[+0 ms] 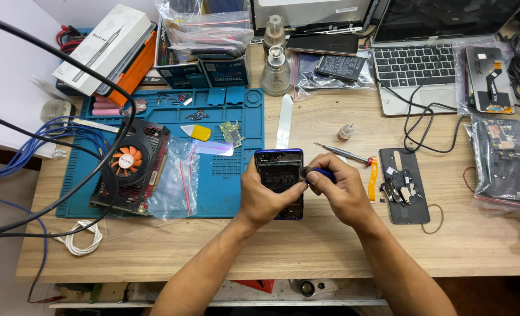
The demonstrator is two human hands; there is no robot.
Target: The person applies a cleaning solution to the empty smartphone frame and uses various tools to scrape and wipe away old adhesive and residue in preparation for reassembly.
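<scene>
Your left hand (264,196) clamps the opened phone (279,175) at the blue mat's (225,193) right edge, near the middle of the desk (307,246). Your right hand (339,190) is closed around a blue-handled tool (318,173) (tip on the phone's right side). A screwdriver (343,153) lies just beyond, toward the desk's back edge.

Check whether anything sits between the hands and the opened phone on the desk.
Nothing visible does. The left hand already grips the opened phone from its left side, and the right hand holds a blue-handled tool against the phone's right edge. The screwdriver lies apart, behind the right hand.
</scene>
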